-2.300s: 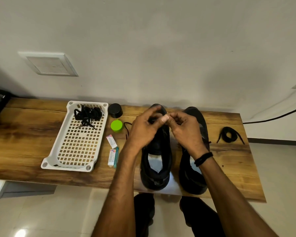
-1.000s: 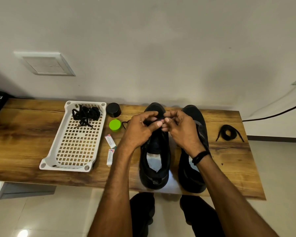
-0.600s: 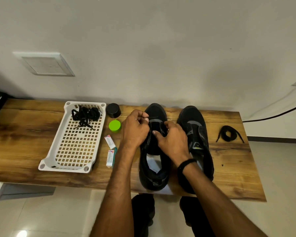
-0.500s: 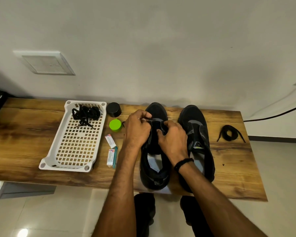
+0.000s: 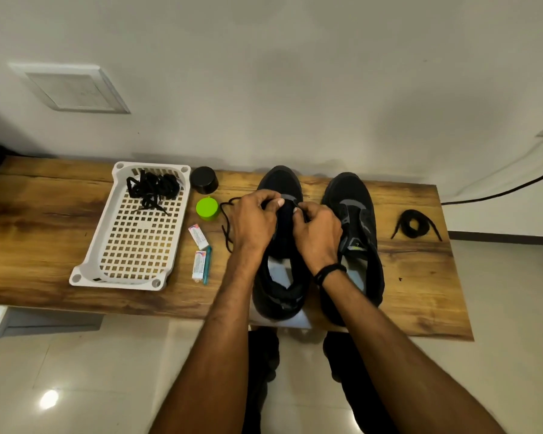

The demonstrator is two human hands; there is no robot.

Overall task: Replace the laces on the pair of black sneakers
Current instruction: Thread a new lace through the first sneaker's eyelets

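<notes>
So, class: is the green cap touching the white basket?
Apart. The head view shows a strip of bare wooden tabletop between the green cap and the right rim of the white basket.

i see the left hand point(image 5: 254, 222) and right hand point(image 5: 318, 233) pinching a thin black lace point(image 5: 224, 227) over the left black fabric sneaker point(image 5: 279, 180) on the brown wooden bench point(image 5: 44, 214); second black sneaker point(image 5: 355, 198) just beside.

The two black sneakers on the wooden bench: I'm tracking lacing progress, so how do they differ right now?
The left black sneaker is gripped around its eyelet area by the left hand and right hand; the right black sneaker is untouched. A thin black lace trails from under the left hand onto the wooden bench; no lace shows on the right black sneaker. Both stand on their soles, toes pointing away from the person.
</notes>
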